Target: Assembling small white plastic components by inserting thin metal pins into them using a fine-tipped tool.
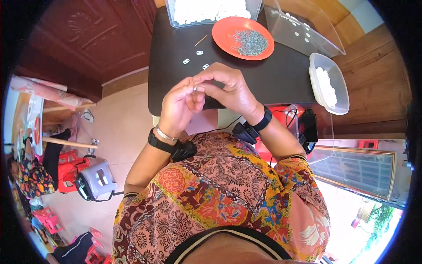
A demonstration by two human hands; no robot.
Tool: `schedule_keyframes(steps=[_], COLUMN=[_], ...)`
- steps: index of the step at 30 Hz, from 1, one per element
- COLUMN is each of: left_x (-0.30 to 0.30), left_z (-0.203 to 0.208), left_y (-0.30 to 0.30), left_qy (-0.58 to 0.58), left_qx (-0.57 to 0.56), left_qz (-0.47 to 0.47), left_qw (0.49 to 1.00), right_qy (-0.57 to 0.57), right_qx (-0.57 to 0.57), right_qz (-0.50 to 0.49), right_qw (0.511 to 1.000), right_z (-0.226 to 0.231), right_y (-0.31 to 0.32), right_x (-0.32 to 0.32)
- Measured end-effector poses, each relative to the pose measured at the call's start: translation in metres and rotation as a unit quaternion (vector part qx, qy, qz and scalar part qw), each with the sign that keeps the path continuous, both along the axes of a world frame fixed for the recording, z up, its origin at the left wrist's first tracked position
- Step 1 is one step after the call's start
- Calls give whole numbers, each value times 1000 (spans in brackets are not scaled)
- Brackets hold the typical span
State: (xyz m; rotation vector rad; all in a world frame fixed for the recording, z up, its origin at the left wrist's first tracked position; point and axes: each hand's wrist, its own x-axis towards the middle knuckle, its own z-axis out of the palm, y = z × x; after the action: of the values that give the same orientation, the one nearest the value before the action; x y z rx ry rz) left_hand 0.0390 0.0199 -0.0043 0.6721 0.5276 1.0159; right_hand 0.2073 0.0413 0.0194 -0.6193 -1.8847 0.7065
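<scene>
My left hand [178,105] and my right hand [228,90] meet above the near edge of a dark table [281,79]. Their fingertips pinch one small white plastic piece [195,88] between them. Three more small white pieces [196,59] lie on the table just beyond my hands. An orange plate [224,33] holding a heap of thin grey metal parts [250,42] sits farther back. A thin wooden stick [201,40] lies left of the plate.
A clear tray [171,20] full of white pieces stands at the table's far edge, an open clear box [307,33] at the right. A white bowl [340,83] of white pieces sits at the right edge. Plastic stools and another person are at the lower left.
</scene>
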Motion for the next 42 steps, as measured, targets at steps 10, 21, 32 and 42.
schedule_keyframes(steps=[10,21,32,42], left_x=[11,8,-7,-11], left_z=[6,2,-1,-9], left_y=[-1,-5,1,4], left_qy=[208,293,106,123], left_qx=[155,160,22,16], left_qz=[153,165,25,28], left_qw=[953,928,994,992], right_qy=[13,-62,-110,-105], right_qx=[-149,-208,51,-84], right_qz=[-44,-65,-60,-67], right_qw=[988,974,991,989], right_z=[-11,0,0,0], right_y=[-6,-7,2,-5], right_x=[5,0,-2,-6])
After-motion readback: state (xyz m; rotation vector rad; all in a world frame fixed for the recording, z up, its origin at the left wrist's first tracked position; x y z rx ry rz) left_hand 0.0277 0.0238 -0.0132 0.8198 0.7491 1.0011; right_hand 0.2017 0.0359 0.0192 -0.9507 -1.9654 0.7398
